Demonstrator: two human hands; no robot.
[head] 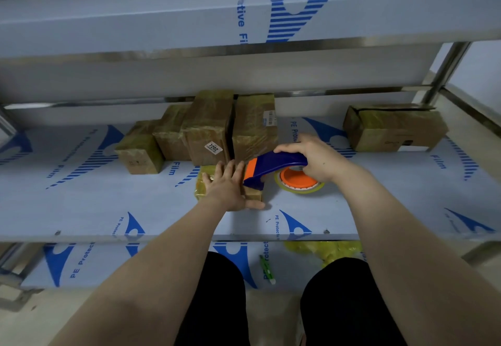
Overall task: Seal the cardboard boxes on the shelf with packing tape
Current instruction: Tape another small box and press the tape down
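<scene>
A small flat cardboard box (204,183), wrapped in shiny tape, lies on the middle shelf (81,210). My left hand (230,185) presses flat on top of it with straight fingers and hides most of it. My right hand (314,158) grips the blue handle of a tape dispenser (273,168), which has an orange front and an orange core with a clear tape roll (298,181). The dispenser's front end rests on the box's right end, next to my left fingers.
Several taped cardboard boxes (208,128) stand in a cluster behind the small box, and one more box (393,128) lies at the far right. An upper shelf (244,20) overhangs. On the lower shelf lie a green pen-like tool (267,269) and crumpled yellow film (325,250).
</scene>
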